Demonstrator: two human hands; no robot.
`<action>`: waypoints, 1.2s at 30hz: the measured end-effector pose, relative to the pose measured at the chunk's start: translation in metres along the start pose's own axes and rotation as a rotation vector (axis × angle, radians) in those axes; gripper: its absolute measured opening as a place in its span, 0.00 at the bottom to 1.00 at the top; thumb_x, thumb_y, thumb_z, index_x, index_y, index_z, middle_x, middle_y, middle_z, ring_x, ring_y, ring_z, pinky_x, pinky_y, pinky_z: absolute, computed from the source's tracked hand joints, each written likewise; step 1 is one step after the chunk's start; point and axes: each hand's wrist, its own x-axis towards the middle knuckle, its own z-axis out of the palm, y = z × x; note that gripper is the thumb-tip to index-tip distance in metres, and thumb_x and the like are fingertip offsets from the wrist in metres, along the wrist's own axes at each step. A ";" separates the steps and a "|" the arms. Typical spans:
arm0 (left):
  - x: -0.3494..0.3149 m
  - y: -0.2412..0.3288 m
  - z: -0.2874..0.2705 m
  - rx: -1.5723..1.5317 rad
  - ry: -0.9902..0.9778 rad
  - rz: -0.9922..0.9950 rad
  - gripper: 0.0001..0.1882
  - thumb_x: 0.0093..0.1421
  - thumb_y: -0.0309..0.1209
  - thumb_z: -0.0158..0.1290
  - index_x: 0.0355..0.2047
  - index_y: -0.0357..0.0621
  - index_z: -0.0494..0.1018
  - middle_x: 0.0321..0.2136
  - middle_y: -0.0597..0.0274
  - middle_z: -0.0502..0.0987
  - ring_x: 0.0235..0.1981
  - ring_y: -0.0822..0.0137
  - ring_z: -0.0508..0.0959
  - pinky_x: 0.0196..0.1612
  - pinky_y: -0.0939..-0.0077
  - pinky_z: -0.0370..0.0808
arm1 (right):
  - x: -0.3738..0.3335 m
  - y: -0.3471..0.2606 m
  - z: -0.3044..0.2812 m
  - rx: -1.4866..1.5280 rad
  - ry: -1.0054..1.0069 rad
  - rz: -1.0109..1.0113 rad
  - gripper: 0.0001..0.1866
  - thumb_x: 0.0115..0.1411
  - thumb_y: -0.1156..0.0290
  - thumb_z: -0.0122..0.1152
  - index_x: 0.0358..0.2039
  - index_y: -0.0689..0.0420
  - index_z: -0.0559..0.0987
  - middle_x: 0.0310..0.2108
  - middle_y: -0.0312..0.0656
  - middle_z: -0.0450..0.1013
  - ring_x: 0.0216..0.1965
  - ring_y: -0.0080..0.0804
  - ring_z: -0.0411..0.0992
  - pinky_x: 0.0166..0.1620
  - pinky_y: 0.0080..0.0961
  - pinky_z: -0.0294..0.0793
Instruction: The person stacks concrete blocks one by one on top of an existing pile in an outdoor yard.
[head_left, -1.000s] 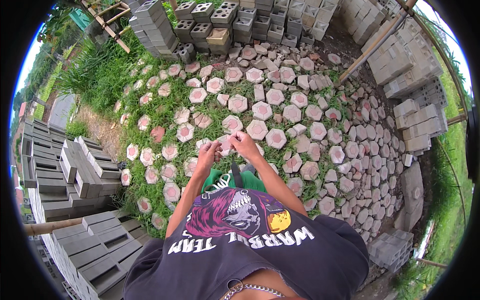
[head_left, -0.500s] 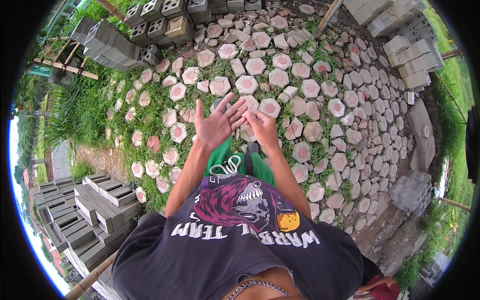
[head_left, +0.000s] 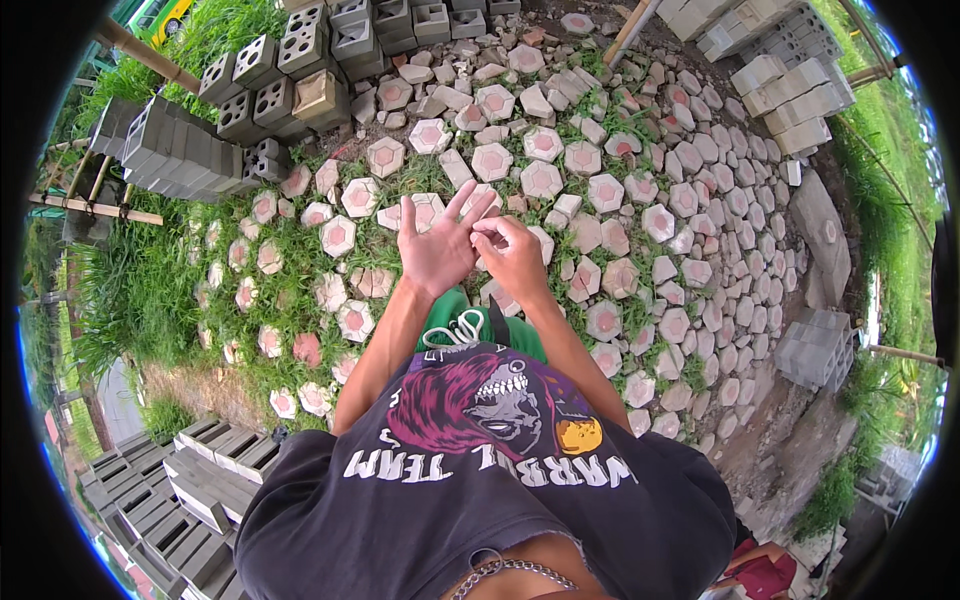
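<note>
One left hand (head_left: 438,256) spread, one right hand (head_left: 514,257) curled

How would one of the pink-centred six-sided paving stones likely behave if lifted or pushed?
A paving stone would probably feel stiff and heavy for its size, since it looks like concrete. It seems unlikely to roll, lying flat with straight sides. Its edges may chip if dropped, judging by the broken pieces nearby.
</note>
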 end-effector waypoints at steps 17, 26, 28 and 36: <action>0.066 0.112 0.003 0.027 0.067 0.006 0.52 0.54 0.73 0.33 0.68 0.49 0.44 0.69 0.61 0.44 0.63 0.60 0.57 0.65 0.66 0.53 | 0.135 -0.008 0.058 -0.110 0.026 -0.070 0.06 0.48 0.76 0.62 0.24 0.58 0.73 0.23 0.37 0.73 0.22 0.28 0.74 0.26 0.24 0.73; 0.193 0.099 0.027 0.096 0.020 -0.022 0.52 0.54 0.73 0.33 0.68 0.49 0.45 0.69 0.59 0.40 0.64 0.62 0.56 0.66 0.68 0.51 | 0.231 0.040 -0.018 -0.070 0.067 -0.127 0.06 0.46 0.77 0.63 0.24 0.57 0.73 0.23 0.36 0.73 0.22 0.27 0.73 0.26 0.24 0.73; 0.227 0.083 0.036 0.114 0.023 -0.003 0.53 0.54 0.74 0.31 0.69 0.49 0.43 0.69 0.58 0.37 0.65 0.61 0.54 0.66 0.67 0.49 | 0.251 0.057 -0.045 -0.052 0.042 -0.104 0.06 0.45 0.76 0.63 0.23 0.57 0.73 0.23 0.36 0.73 0.22 0.27 0.73 0.26 0.25 0.73; 0.327 0.034 0.067 0.192 0.071 0.062 0.52 0.56 0.71 0.33 0.68 0.46 0.41 0.67 0.54 0.45 0.61 0.61 0.60 0.64 0.66 0.55 | 0.312 0.103 -0.134 -0.012 -0.056 -0.048 0.07 0.43 0.76 0.65 0.22 0.57 0.73 0.20 0.37 0.72 0.21 0.30 0.73 0.26 0.26 0.72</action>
